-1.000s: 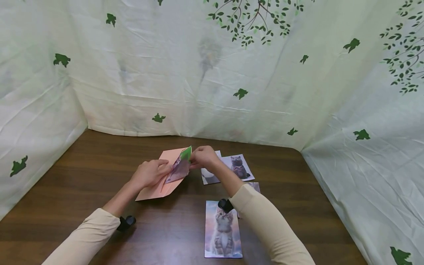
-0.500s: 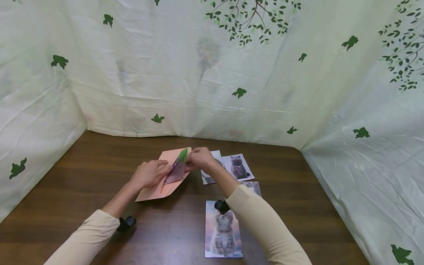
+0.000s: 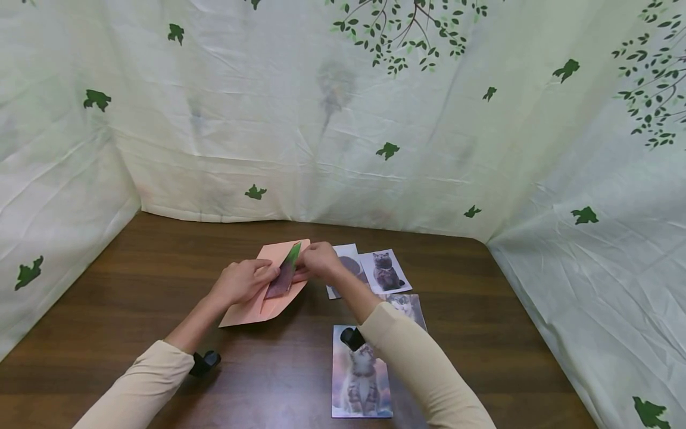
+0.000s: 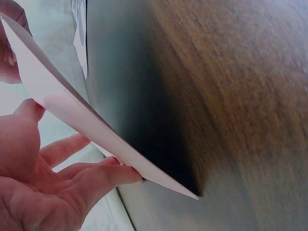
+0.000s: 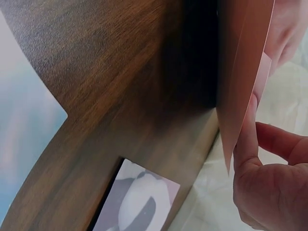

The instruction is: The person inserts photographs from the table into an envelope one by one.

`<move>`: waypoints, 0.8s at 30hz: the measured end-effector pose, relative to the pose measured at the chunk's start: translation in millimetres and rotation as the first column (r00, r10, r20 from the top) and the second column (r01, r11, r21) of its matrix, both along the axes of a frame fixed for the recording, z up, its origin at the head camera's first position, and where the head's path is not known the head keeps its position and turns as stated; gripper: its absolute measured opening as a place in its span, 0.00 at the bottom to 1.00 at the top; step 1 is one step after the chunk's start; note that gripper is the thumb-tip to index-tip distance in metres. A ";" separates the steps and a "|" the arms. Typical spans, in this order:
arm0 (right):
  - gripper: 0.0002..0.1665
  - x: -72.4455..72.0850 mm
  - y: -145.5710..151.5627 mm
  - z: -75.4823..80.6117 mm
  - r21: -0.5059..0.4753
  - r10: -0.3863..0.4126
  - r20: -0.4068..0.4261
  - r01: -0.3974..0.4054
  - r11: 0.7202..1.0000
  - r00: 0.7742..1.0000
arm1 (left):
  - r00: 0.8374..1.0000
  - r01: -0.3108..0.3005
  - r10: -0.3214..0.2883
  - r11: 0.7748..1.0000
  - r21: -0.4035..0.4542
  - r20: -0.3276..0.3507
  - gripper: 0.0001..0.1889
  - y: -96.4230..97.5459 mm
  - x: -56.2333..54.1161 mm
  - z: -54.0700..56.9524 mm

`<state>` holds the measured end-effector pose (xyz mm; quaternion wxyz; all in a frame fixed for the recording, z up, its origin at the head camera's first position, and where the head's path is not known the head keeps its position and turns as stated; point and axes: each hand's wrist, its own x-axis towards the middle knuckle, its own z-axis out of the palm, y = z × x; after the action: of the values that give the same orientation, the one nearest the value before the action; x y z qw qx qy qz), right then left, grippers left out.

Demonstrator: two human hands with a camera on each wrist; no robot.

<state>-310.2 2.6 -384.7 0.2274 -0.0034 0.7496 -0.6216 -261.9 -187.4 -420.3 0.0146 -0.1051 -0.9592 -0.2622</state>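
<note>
Leaf-printed cloth [image 3: 230, 131] borders a table [image 3: 123, 292]; left hand [image 3: 243, 281] holds envelope [image 3: 249, 312], right hand [image 3: 317, 261] touches card [image 3: 283, 279], grip unclear.

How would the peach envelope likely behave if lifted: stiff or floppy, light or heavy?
Probably light: the envelope looks paper-thin along its edge in the left wrist view. It is likely somewhat floppy, since that edge bows. It may sag if held at one end, judging by its broad, thin shape.
</note>
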 end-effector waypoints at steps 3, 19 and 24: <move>0.10 0.6 -2.3 -1.7 -0.001 -0.010 0.008 0.010 1.000 1.000 | 1.000 0.001 -0.001 1.000 0.002 0.005 0.28 0.3 0.4 0.3; 0.08 0.1 -10.6 -9.9 -0.024 -0.009 0.040 0.010 1.000 0.999 | 0.999 -0.003 0.003 1.000 0.014 0.038 0.28 0.5 1.7 3.7; 0.08 -0.7 -12.5 -10.9 -0.034 -0.006 0.060 0.008 0.999 0.998 | 1.000 0.000 0.000 1.000 0.006 0.030 0.28 0.2 1.8 3.4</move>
<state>-310.9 -9.9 -395.6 0.2476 0.0139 0.7316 -0.6350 -260.2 -187.2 -417.0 0.0004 -0.1011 -0.9584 -0.2667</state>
